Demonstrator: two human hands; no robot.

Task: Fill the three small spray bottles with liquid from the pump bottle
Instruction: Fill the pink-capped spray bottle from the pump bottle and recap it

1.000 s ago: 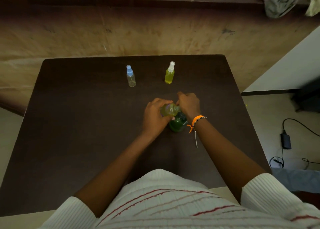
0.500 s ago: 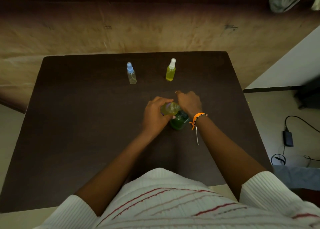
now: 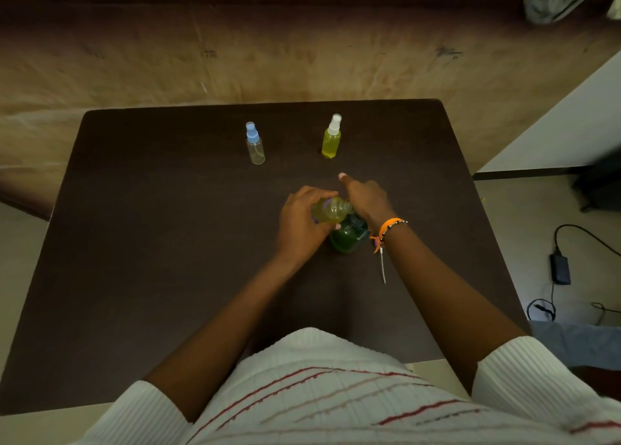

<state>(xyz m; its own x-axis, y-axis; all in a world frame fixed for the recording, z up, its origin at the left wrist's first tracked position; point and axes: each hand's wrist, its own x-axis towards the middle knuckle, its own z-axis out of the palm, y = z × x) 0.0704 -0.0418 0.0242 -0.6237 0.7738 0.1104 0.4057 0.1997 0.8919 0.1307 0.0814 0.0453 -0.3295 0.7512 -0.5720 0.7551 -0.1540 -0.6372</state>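
In the middle of the dark worktop point(image 3: 141, 243), the left hand point(image 3: 299, 222) curls its fingers round a tipped open spray bottle point(image 3: 331, 210), probably to catch soap, while the right hand point(image 3: 366, 199) presses the green pump bottle point(image 3: 347, 237), one finger pointing out.

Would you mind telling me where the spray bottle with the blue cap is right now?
In the head view, the blue-capped bottle stands upright on the far part of the table, left of the yellow bottle and beyond both hands.
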